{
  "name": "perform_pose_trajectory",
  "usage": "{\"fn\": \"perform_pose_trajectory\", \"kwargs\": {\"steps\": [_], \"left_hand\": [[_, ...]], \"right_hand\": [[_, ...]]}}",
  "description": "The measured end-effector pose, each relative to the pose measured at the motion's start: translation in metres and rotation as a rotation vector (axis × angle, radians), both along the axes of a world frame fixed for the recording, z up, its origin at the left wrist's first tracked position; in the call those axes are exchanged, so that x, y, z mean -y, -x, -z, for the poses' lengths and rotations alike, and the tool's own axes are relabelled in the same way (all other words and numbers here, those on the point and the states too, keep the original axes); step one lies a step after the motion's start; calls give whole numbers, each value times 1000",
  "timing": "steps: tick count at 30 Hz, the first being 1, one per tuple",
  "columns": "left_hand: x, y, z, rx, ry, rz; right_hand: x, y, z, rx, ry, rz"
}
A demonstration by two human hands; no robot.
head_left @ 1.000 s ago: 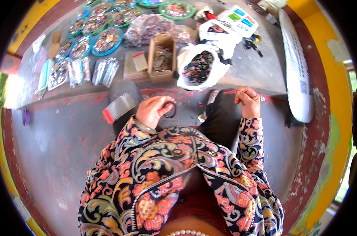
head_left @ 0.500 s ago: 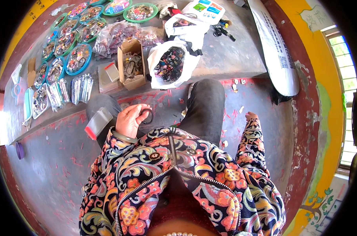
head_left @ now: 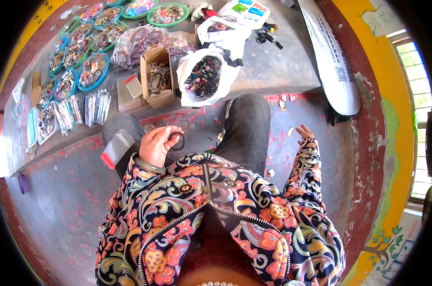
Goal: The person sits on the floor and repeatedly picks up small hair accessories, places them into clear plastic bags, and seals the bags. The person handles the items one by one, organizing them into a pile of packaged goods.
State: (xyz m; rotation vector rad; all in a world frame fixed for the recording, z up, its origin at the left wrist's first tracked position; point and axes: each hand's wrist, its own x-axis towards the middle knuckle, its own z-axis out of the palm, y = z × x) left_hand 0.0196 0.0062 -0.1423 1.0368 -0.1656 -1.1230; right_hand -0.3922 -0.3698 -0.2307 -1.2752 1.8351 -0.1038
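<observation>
My left hand [head_left: 155,144] is closed in a pinch above my left thigh, holding a dark hair tie [head_left: 179,141] that curves out past the fingertips. Clear plastic bags with a red edge [head_left: 117,148] lie on that thigh, just left of the hand. Out to the right, past my right knee, my right hand [head_left: 304,132] hangs with its fingers apart and nothing in them. Ahead of my knees a white bag [head_left: 201,97] stands full of dark and coloured hair ties [head_left: 204,78]. Beside it is an open cardboard box [head_left: 157,97] with small packed pieces inside.
Round baskets [head_left: 91,86] of small packaged goods crowd the raised ledge at the far left, with plastic packs [head_left: 97,107] before them. Another clear bag stack [head_left: 131,90] lies by the box. A long white wrapped board [head_left: 337,66] leans at the right. A purple container [head_left: 23,183] sits at left.
My right hand has opened its fingers and reached slightly upward. My left hand keeps its hold on the hair tie. The view has shifted slightly.
</observation>
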Motion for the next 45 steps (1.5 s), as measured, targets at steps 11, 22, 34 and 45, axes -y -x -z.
{"fn": "perform_pose_trajectory", "kwargs": {"steps": [11, 22, 34, 45], "left_hand": [[-3, -1, 5, -15, 14, 7], [11, -6, -12, -73, 122, -45], [14, 9, -17, -85, 81, -110], [16, 11, -14, 112, -69, 4]], "right_hand": [[-2, 5, -1, 353, -217, 328], [-80, -195, -102, 861, 222, -231], [-219, -306, -105, 1022, -241, -711], [-220, -304, -107, 1008, -160, -681]]}}
